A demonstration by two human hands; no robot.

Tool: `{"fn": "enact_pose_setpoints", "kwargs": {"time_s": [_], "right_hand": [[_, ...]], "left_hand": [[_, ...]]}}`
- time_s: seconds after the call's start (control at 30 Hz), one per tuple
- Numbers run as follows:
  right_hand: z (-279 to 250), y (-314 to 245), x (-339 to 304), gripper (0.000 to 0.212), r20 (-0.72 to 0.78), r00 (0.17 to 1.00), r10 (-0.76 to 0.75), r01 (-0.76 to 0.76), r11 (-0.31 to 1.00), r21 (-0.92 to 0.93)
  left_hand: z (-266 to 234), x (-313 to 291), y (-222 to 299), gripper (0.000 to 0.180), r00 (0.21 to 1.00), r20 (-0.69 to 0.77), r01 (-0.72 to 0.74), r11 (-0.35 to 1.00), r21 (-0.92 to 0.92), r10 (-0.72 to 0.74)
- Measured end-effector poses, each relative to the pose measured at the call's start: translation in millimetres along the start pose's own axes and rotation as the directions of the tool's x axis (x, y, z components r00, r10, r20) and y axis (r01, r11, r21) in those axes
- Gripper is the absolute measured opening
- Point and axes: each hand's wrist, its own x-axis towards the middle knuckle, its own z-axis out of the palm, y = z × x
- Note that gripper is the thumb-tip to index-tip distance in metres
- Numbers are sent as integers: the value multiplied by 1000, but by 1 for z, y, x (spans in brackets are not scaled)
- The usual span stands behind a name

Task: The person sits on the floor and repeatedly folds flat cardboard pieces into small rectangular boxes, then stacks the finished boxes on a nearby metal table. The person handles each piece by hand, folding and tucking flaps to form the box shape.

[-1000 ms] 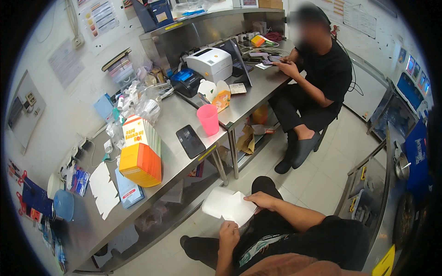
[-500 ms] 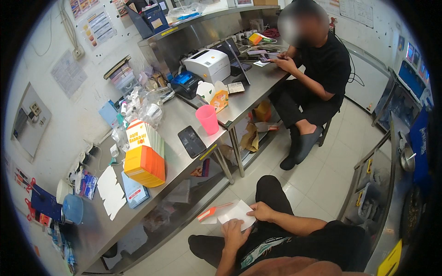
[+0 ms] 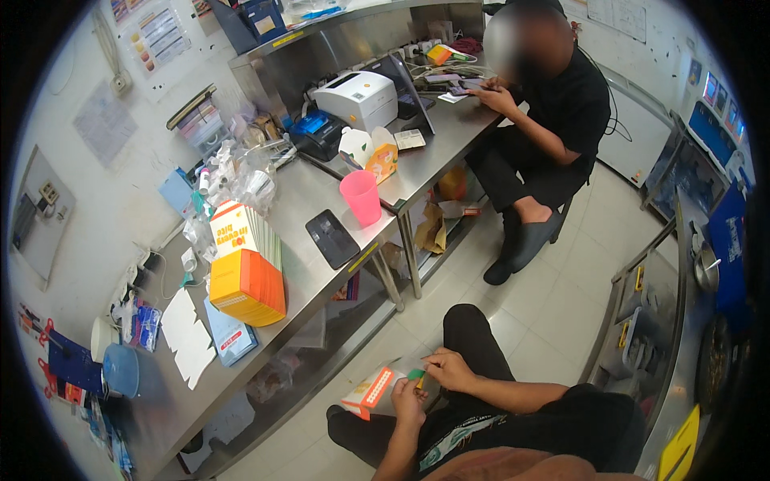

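Observation:
Over my lap I hold a thin cardboard carton (image 3: 372,390) with white and orange print, partly folded. My left hand (image 3: 409,401) is closed on its middle, with a green and yellow patch showing beside the fingers. My right hand (image 3: 451,371) pinches its upper right edge between thumb and fingers. The palms and fingers cover part of the carton. On the steel table to the left stands a stack of flat orange and white cartons (image 3: 247,284).
On the steel table (image 3: 301,268) are a phone (image 3: 332,239), a pink cup (image 3: 361,199), a white printer (image 3: 358,99) and blue packets (image 3: 231,332). A seated person (image 3: 553,120) handles a phone at the far right. A metal shelf (image 3: 642,321) stands at my right.
The carton has been turned and folded, so its printed side now shows instead of its plain white inside. Both hands have shifted their grip on it. The view has tilted slightly.

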Motion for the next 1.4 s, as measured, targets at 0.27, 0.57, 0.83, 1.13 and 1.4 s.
{"fn": "enact_pose_setpoints", "kwargs": {"time_s": [0.27, 0.57, 0.83, 1.13, 1.4], "right_hand": [[27, -23, 12, 15, 96, 988, -120, 137, 970, -201], [46, -70, 57, 10, 124, 991, 41, -73, 962, 263], [69, -123, 79, 11, 87, 982, 166, -187, 845, 501], [98, -141, 54, 12, -93, 974, 204, -103, 777, 621], [101, -150, 24, 11, -109, 975, 196, -81, 759, 646]], "left_hand": [[-14, 8, -3, 7, 996, 39, -54, 912, -408, 77], [-29, -6, 69, 15, 943, -42, -330, 914, -234, 330], [-53, -3, 129, 5, 927, 147, -283, 903, -324, 344], [-75, -16, 140, 5, 896, 288, -250, 921, -299, 337], [-79, -39, 136, 12, 874, 340, -271, 928, -254, 348]]}}
